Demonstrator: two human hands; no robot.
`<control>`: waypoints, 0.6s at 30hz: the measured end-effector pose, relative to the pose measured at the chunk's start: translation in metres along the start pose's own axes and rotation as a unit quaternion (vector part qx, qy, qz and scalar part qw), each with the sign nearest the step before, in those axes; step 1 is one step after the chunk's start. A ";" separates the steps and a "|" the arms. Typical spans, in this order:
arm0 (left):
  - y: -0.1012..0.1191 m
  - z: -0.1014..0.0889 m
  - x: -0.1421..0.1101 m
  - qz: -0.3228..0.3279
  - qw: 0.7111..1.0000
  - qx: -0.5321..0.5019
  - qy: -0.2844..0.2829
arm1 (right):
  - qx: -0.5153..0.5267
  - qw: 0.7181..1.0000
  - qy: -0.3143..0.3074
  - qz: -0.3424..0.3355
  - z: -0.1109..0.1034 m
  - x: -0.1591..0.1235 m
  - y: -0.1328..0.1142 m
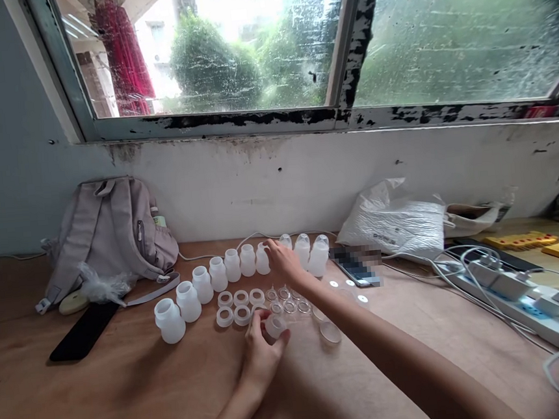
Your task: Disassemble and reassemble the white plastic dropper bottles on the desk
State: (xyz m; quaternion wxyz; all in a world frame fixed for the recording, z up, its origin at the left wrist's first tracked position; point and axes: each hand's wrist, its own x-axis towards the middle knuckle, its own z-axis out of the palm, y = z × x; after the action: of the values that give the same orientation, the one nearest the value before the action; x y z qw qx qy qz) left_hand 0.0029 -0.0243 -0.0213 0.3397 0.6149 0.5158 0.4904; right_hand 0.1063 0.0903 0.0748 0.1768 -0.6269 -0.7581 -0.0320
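Observation:
My left hand (pixel 264 354) grips a round, translucent white piece (pixel 275 326) between thumb and fingers, low over the table; its exact kind is unclear. Further back, my right hand (pixel 284 259) has its fingers bent around the top of a white baby bottle (pixel 262 260) in a curved row. Other open-necked bottles (pixel 202 285) stand to the left, while a few with clear domed caps (pixel 319 258) stand to the right, partly behind my hand. White collar rings (pixel 242 315) lie in two rows near my left hand, beside clear teats (pixel 290 307).
Clear caps (pixel 330 333) and white discs (pixel 362 299) lie by my right forearm. A phone (pixel 356 268) and a plastic bag (pixel 392 219) are behind. The power strip (pixel 516 290) trails cables at right. A backpack (pixel 110 231) and a black flat object (pixel 83 332) occupy the left.

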 end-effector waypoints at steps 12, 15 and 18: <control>-0.013 -0.026 0.008 0.214 0.945 0.246 -0.016 | 0.372 0.924 0.029 -0.088 0.065 -0.132 0.006; -0.008 -0.024 0.005 0.197 0.951 0.236 -0.046 | 0.396 0.913 0.017 -0.095 0.064 -0.132 0.010; -0.004 -0.026 0.002 0.172 0.954 0.232 -0.082 | 0.388 0.914 0.007 -0.116 0.064 -0.135 0.010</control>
State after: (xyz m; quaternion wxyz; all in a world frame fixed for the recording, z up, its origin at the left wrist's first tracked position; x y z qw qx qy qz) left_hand -0.0232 -0.0237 -0.0165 0.1398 0.7941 0.4722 0.3561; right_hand 0.1222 -0.0173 -0.0284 0.4065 -0.4163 -0.7772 0.2398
